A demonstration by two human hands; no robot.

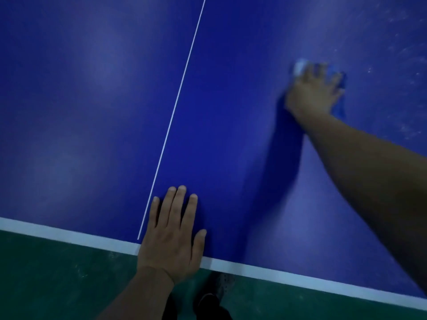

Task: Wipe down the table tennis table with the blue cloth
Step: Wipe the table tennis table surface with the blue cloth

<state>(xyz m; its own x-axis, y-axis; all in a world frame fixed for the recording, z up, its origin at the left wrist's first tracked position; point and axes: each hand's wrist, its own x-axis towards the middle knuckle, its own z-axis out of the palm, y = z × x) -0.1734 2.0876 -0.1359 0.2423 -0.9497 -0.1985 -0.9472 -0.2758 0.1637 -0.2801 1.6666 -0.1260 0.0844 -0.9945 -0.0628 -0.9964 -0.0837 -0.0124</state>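
Observation:
The blue table tennis table [92,112] fills most of the view, with a thin white centre line running from the top down to its near edge. My right hand [312,91] reaches far out on the right half and presses the blue cloth [339,109] flat against the surface with spread fingers; the hand is blurred. A pale corner of the cloth shows past the fingertips, the rest is under the palm. My left hand [173,236] rests flat on the near edge of the table, just right of the centre line, fingers straight and together.
A white border strip [69,234] marks the table's near edge. Below it lies a dark green floor [57,278], where my dark shoe [208,301] shows. Pale dusty smears [406,65] speckle the table's far right.

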